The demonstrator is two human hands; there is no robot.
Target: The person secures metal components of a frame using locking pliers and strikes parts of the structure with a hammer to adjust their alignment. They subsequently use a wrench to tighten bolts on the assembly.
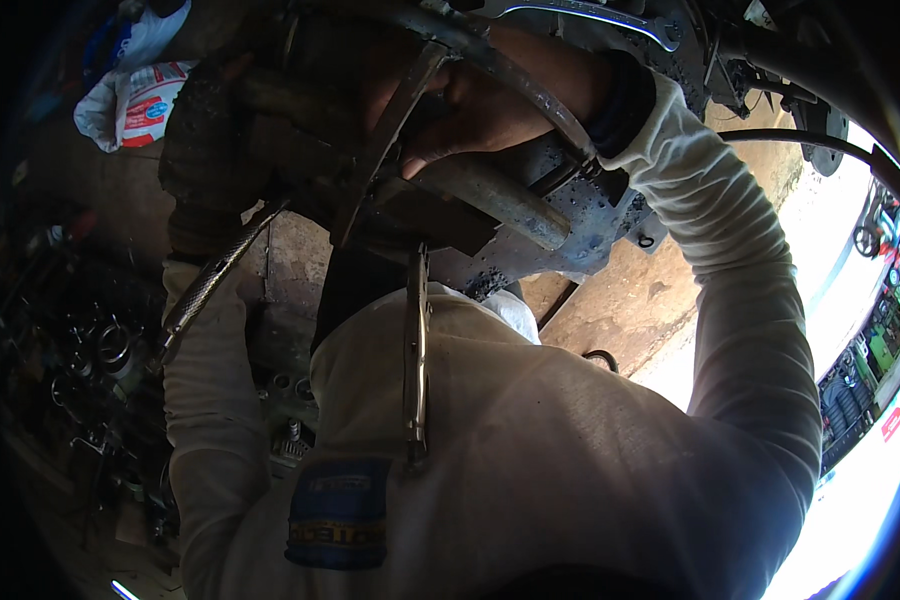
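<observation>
My right hand (480, 110) reaches in from the right, fingers bent and thumb pointing down among metal parts; a flat metal bar (388, 150) hides some of it, and what it grips is unclear. A curved metal rod (530, 85) arches over this hand. Just below lies a grey metal pipe (515, 200) beside a dark flat plate (440, 222). Silver locking pliers (417, 350) point down from the plate's lower edge. My left arm, in a dark cuff (205, 140), reaches up at the left; deep shadow hides its fingers. A knurled metal handle (220, 270) crosses that forearm.
An open-end wrench (600, 14) lies on the metal bench (610, 230) at the top. White printed bags (135, 105) stand at the upper left. Several loose metal parts (110, 345) litter the dark left side. A dark cable (800, 135) curves at the right.
</observation>
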